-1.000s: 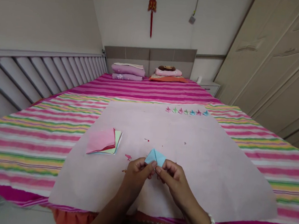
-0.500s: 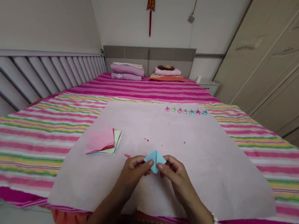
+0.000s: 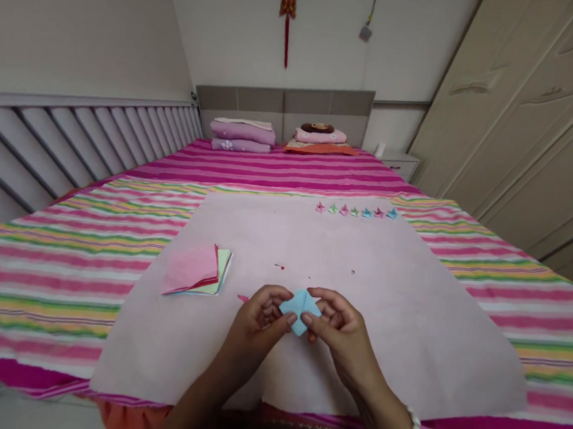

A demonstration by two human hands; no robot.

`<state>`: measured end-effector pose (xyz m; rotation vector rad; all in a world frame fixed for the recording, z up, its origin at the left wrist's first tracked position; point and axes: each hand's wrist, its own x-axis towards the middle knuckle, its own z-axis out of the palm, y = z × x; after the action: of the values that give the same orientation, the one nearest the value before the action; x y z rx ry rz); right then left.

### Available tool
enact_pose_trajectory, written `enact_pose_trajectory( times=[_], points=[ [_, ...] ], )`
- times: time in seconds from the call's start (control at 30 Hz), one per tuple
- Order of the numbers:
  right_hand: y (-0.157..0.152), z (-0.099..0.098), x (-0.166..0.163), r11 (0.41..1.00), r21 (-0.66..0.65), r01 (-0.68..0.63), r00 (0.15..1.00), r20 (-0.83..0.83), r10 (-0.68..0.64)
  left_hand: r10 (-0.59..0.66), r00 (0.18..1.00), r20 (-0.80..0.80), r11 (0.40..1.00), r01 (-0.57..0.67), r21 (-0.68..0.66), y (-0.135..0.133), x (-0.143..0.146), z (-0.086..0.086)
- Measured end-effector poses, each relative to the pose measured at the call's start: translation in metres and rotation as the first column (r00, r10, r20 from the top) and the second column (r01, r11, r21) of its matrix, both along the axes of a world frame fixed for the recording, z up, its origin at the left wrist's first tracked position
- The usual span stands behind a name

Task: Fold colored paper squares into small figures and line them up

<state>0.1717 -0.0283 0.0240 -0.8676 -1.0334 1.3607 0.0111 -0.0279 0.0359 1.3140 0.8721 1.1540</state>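
A small piece of folded light-blue paper point(image 3: 301, 306) is held up between both hands, above the front middle of the pale sheet. My left hand point(image 3: 261, 321) pinches its left side, thumb on the near face. On the right side, my right hand point(image 3: 340, 328) grips it with the thumb in front and the index finger along the top edge. A crease runs down the paper's middle. Just left of my left hand lies a small pink scrap point(image 3: 243, 298), partly covered. A stack of coloured paper squares point(image 3: 191, 268), pink on top, rests farther left.
The pale sheet point(image 3: 405, 343) covers the near part of a striped bed point(image 3: 53, 275). Several small folded paper figures point(image 3: 355, 212) stand in a row at its far right. A red-tipped pin-like object point(image 3: 279, 267) lies beyond my hands. Folded bedding point(image 3: 243, 135) sits by the headboard.
My fingers have shifted on the blue paper: the index fingers now reach up to its top edge. The paper has turned slightly and its centre opening looks flatter.
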Motion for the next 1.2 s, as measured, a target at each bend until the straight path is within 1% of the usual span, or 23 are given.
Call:
enact_pose_trajectory(
  times=[0.17, 0.3, 0.37, 0.47, 0.53, 0.63, 0.73, 0.83, 0.93, 1.0, 1.1, 1.17, 1.2],
  points=[
    [-0.002, 0.001, -0.001, 1.0, 0.026, 0.002, 1.0, 0.012, -0.002, -0.042, 0.999, 0.023, 0.997, 0.043, -0.059, 0.001, -0.001, 0.005],
    [-0.001, -0.001, 0.0, 1.0, 0.008, -0.011, 0.999, 0.053, 0.01, -0.102, 0.994, -0.035, 0.992, 0.099, -0.083, 0.002, -0.002, 0.006],
    [-0.001, -0.003, 0.001, 1.0, 0.0, -0.026, 0.998, 0.062, 0.026, -0.093, 0.994, -0.052, 0.993, 0.089, -0.082, 0.002, -0.001, 0.006],
    [-0.002, -0.004, 0.002, 0.998, 0.001, -0.066, 0.997, 0.05, 0.066, -0.058, 0.998, -0.021, 0.995, 0.056, -0.082, 0.001, 0.0, 0.004],
    [-0.002, -0.004, 0.002, 0.995, 0.019, -0.095, 0.995, 0.009, 0.095, -0.052, 0.998, 0.022, 0.995, 0.054, -0.087, 0.001, 0.0, 0.001],
    [-0.002, -0.003, 0.004, 0.991, 0.055, -0.122, 0.992, -0.038, 0.124, -0.078, 0.994, 0.076, 0.993, 0.084, -0.088, 0.003, -0.001, -0.002],
    [-0.002, -0.001, 0.005, 0.988, 0.094, -0.125, 0.992, -0.017, 0.127, -0.099, 0.992, 0.071, 0.992, 0.105, -0.076, 0.004, -0.005, -0.004],
    [-0.003, 0.0, 0.006, 0.983, 0.128, -0.13, 0.992, 0.025, 0.128, -0.112, 0.992, 0.054, 0.992, 0.115, -0.06, 0.004, -0.006, -0.001],
    [-0.004, 0.001, 0.007, 0.978, 0.142, -0.153, 0.988, 0.06, 0.146, -0.07, 0.997, -0.024, 0.997, 0.069, -0.021, 0.002, -0.004, 0.004],
    [-0.005, 0.003, 0.007, 0.978, 0.126, -0.164, 0.985, 0.08, 0.155, -0.026, 0.996, -0.084, 1.0, 0.026, 0.005, 0.0, -0.002, 0.005],
    [-0.004, 0.005, 0.004, 0.995, 0.044, -0.088, 0.994, 0.062, 0.085, 0.016, 0.992, -0.123, 1.0, -0.015, 0.01, -0.001, 0.002, 0.005],
    [-0.002, 0.006, 0.002, 1.0, -0.015, -0.026, 0.999, 0.043, 0.026, 0.078, 0.989, -0.126, 0.997, -0.078, 0.004, -0.001, 0.003, 0.004],
    [-0.001, 0.006, 0.001, 0.999, -0.036, -0.015, 0.999, 0.047, 0.016, 0.108, 0.987, -0.115, 0.994, -0.109, 0.0, 0.0, 0.004, 0.003]
  ],
)
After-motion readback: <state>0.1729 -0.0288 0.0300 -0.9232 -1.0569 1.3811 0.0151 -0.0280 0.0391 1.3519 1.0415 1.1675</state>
